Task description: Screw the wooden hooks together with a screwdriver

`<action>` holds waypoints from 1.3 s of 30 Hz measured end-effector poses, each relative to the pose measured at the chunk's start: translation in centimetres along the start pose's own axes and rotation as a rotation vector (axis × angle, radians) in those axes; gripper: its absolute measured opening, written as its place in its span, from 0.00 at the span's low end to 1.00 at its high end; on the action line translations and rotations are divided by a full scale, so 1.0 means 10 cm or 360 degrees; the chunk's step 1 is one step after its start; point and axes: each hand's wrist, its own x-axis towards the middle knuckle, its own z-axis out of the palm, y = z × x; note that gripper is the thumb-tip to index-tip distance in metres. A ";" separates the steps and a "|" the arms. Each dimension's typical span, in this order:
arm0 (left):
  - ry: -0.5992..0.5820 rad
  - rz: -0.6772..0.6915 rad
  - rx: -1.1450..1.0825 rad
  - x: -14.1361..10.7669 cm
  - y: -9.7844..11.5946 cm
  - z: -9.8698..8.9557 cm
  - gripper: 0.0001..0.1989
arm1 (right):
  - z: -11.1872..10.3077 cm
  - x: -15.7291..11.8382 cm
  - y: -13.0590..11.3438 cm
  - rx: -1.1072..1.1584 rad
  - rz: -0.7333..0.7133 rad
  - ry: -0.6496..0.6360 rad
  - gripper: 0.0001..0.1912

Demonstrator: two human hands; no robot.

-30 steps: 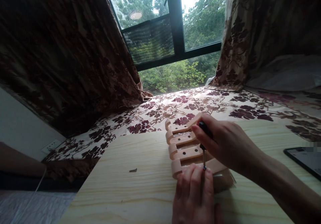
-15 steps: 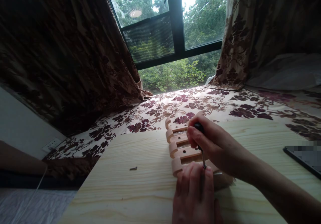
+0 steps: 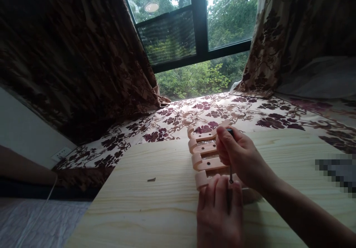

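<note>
A pale wooden rack (image 3: pixel 201 180), made of several slats with curved, hook-like ends and dark screw holes, lies on the wooden tabletop (image 3: pixel 125 203). My right hand (image 3: pixel 239 151) is wrapped round the black handle of a screwdriver (image 3: pixel 230 169), which stands nearly upright. Its tip meets the nearest slat at a small dark screw head. Close by, my left hand (image 3: pixel 219 214) grips the near side of the rack, its fingertips on that slat on both sides of the tip. The thumb of my left hand is hidden. A loose screw (image 3: pixel 151 179) lies left of the rack.
A pixelated dark flat object (image 3: pixel 338 172) lies at the table's right edge. Beyond the table stretches a flower-patterned cloth (image 3: pixel 183 122) below a window (image 3: pixel 200 25) with patterned curtains (image 3: pixel 83 55). A thin white cable (image 3: pixel 41 207) hangs at the left.
The view has shifted slightly, so the rack appears a little farther right. My right hand has turned about the screwdriver handle, with its back rotated. The left hand keeps its hold.
</note>
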 end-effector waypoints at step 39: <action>-0.0024 0.0151 -0.0046 -0.04 -0.16 0.08 0.13 | -0.26 -0.23 -0.54 -0.1582 -0.0496 -0.0629 0.07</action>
